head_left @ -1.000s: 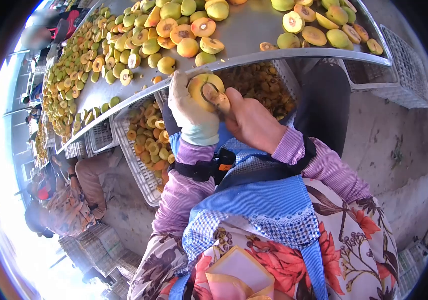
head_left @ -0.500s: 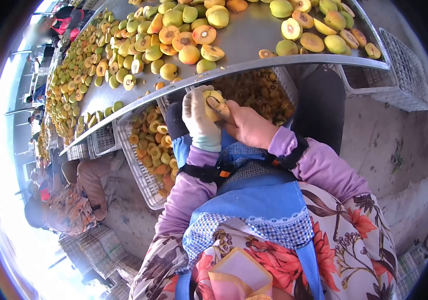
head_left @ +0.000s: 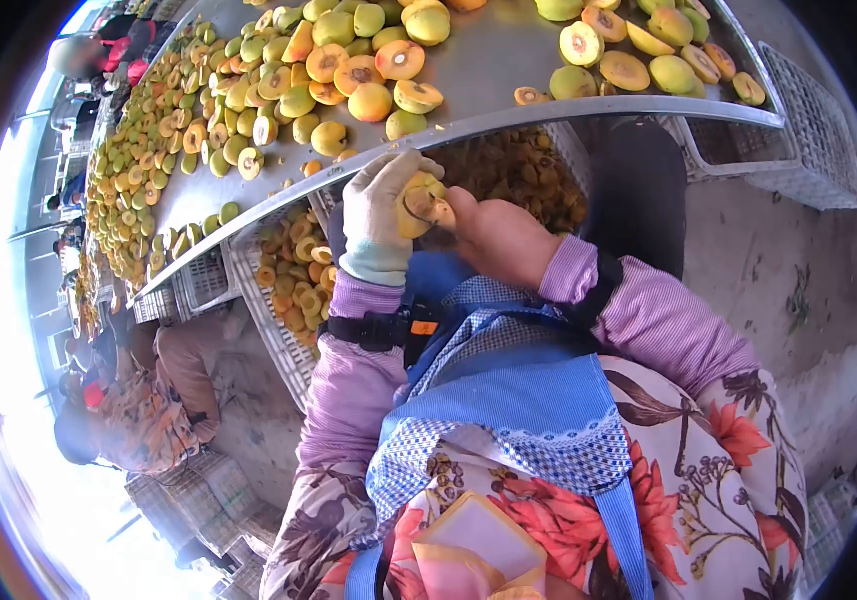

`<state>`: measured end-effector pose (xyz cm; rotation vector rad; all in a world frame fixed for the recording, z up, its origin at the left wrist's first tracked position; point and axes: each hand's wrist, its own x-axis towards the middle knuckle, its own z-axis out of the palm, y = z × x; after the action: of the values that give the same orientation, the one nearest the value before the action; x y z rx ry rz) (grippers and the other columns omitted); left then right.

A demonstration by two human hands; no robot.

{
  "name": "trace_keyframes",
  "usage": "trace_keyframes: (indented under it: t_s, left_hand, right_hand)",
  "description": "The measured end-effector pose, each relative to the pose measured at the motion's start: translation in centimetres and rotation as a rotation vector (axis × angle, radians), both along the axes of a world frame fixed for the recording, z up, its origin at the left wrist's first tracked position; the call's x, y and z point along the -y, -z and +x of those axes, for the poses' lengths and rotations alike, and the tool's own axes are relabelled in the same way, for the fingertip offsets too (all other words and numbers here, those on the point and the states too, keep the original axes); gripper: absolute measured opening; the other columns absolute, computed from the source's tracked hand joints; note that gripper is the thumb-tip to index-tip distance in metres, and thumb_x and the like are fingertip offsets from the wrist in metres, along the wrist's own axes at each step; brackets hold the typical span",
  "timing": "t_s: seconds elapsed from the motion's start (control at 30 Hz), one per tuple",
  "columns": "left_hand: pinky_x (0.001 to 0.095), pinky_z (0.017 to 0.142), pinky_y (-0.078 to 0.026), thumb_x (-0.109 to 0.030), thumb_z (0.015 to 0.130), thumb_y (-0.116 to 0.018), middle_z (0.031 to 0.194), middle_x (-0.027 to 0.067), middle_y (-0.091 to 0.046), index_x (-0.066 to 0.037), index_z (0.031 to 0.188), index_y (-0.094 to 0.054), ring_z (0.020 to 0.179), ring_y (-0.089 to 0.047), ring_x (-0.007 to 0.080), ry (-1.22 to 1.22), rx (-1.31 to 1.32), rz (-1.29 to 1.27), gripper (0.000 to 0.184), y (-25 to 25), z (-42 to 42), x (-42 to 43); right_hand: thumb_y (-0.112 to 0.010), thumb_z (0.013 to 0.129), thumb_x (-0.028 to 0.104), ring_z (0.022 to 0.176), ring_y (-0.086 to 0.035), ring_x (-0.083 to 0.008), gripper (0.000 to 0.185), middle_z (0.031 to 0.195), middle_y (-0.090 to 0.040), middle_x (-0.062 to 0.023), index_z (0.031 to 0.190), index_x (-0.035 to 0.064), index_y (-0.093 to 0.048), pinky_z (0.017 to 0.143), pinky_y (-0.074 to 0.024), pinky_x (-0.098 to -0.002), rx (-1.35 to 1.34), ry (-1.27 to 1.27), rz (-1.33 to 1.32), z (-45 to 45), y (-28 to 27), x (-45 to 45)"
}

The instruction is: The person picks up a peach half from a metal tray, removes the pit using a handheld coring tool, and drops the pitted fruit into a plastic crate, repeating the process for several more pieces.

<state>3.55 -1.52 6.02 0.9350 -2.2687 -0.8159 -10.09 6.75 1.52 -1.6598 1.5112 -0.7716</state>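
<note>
- Head view: we're looking down on the left hand (head_left: pixel 374 205), gloved, wrapped firmly around a yellow-green fruit (head_left: pixel 417 198) just this side of the worktop (head_left: pixel 519 85) edge.
- Now the right hand (head_left: pixel 509 238), bare, fingers curled tight on what looks like a small curved tool (head_left: pixel 442 213); blur hides most of it.
- And here's the relation that counts: fruit sits between the two, cupped in the left palm, so the left is nearer, while the right meets it from the right side, fingertips right up against it.
- Long axis? Can't call it; the fruit looks roundish and is partly covered.
- Lower left, a crate (head_left: pixel 254 300) of cut fruit sits well apart from both hands.
</note>
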Motion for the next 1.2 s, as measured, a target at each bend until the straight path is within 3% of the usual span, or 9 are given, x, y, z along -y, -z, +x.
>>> trace_keyframes:
  t_s: [0.1,0.2,0.27,0.47,0.7,0.8,0.93,1.0,1.2]
  left_hand:
    - [0.0272,0.070,-0.049,-0.020,0.090,-0.054,0.085,0.0093,-0.064,0.003,0.087,-0.063,0.079,-0.060,0.0147,-0.115,-0.444,0.788,0.025,1.2,-0.2,1.0]
    - [0.0295,0.070,-0.050,-0.012,0.062,-0.072,0.083,0.0082,-0.063,-0.007,0.095,-0.064,0.076,-0.063,0.0233,0.375,0.114,-0.072,0.034,1.9,1.3,3.1]
    - [0.0297,0.069,-0.050,-0.012,0.059,-0.074,0.084,0.0074,-0.063,-0.007,0.095,-0.063,0.077,-0.063,0.0224,0.236,-0.033,0.451,0.038,3.1,1.6,3.9]
    - [0.0262,0.068,-0.051,-0.010,0.075,-0.068,0.081,0.0105,-0.065,0.004,0.089,-0.065,0.073,-0.063,0.0175,-0.156,-0.496,1.000,0.019,3.0,1.0,2.0]
    - [0.0283,0.069,-0.052,-0.013,0.084,-0.060,0.085,0.0123,-0.065,0.006,0.088,-0.064,0.075,-0.064,0.0191,-0.114,-0.347,0.855,0.020,4.1,1.7,1.5]
    - [0.0273,0.068,-0.051,-0.015,0.084,-0.061,0.083,0.0104,-0.065,0.005,0.087,-0.064,0.075,-0.063,0.0174,-0.275,-0.361,0.901,0.021,1.8,0.5,0.4]
    - [0.0261,0.065,-0.050,-0.013,0.082,-0.063,0.080,0.0102,-0.066,0.005,0.085,-0.066,0.071,-0.062,0.0150,-0.361,-0.514,0.687,0.019,1.4,0.0,-0.2]
    - [0.0234,0.064,-0.048,-0.009,0.081,-0.064,0.078,0.0077,-0.066,0.005,0.087,-0.067,0.068,-0.060,0.0117,-0.411,-0.599,0.707,0.015,2.1,-0.1,-0.8]
    - [0.0192,0.055,-0.045,-0.008,0.081,-0.067,0.070,0.0007,-0.062,0.003,0.087,-0.067,0.060,-0.055,0.0053,-0.295,-0.539,0.402,0.013,3.3,0.3,-1.5]
  right_hand:
    - [-0.055,0.080,0.009,0.066,-0.057,-0.0438,0.027,0.064,-0.056,-0.0238,0.099,-0.0004,-0.038,0.059,-0.0450,-0.0506,0.008,0.003,-0.082,0.2,0.6,0.1]
    - [-0.055,0.080,0.009,0.065,-0.057,-0.0441,0.027,0.066,-0.057,-0.0228,0.100,0.0003,-0.039,0.060,-0.0448,-0.0509,-0.034,-0.079,-0.060,-0.1,2.1,0.4]
    - [-0.054,0.080,0.009,0.070,-0.058,-0.0435,0.027,0.071,-0.059,-0.0235,0.101,-0.0001,-0.040,0.062,-0.0460,-0.0493,-0.046,-0.104,-0.052,-0.3,2.2,1.0]
    - [-0.053,0.078,0.009,0.090,-0.058,-0.0440,0.028,0.090,-0.060,-0.0271,0.104,-0.0009,-0.046,0.077,-0.0470,-0.0450,0.228,-0.062,0.068,0.4,0.5,0.6]
    - [-0.053,0.080,0.007,0.071,-0.057,-0.0448,0.023,0.070,-0.058,-0.0233,0.099,0.0001,-0.041,0.064,-0.0438,-0.0512,-0.106,-0.032,0.022,0.9,1.2,0.0]
    - [-0.052,0.082,0.012,0.080,-0.060,-0.0438,0.024,0.081,-0.062,-0.0248,0.102,0.0003,-0.046,0.071,-0.0466,-0.0489,-0.156,-0.092,0.075,-0.3,-0.1,0.6]
    - [-0.055,0.077,0.007,0.065,-0.062,-0.0376,0.030,0.076,-0.060,-0.0225,0.105,0.0001,-0.047,0.059,-0.0498,-0.0423,0.139,-0.004,-0.197,1.2,0.6,0.1]
    - [-0.052,0.078,0.006,0.049,-0.059,-0.0271,0.029,0.069,-0.057,-0.0192,0.105,-0.0002,-0.046,0.044,-0.0468,-0.0375,0.318,-0.034,0.282,1.2,-0.4,0.0]
    - [-0.054,0.081,0.009,0.065,-0.061,-0.0240,0.030,0.078,-0.060,-0.0151,0.109,0.0008,-0.047,0.060,-0.0494,-0.0353,0.498,-0.086,0.635,0.6,-3.8,-0.8]
